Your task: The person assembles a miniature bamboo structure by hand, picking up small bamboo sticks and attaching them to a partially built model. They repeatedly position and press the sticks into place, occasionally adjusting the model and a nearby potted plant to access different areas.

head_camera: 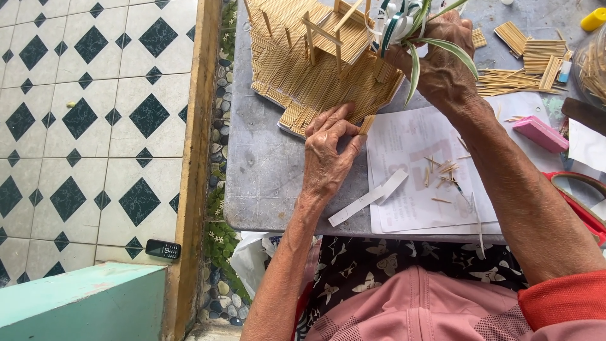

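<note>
A model house made of thin wooden sticks point(312, 60) lies tilted on the grey table point(265, 170). My left hand point(328, 155) rests at its lower edge, fingers pinching the stick wall where it meets the table. My right hand point(439, 60) grips the model's right side, higher up. A green-and-white striped leaf point(442, 49) crosses over that hand. Loose short sticks point(442, 170) lie scattered on white paper sheets point(416, 183) in front of me.
Bundles of sticks point(527, 60) lie at the table's far right, beside a pink block point(540, 134) and a yellow cap point(593, 19). A white paper strip point(369, 197) lies near the front edge. A black phone point(163, 249) sits on the tiled floor at left.
</note>
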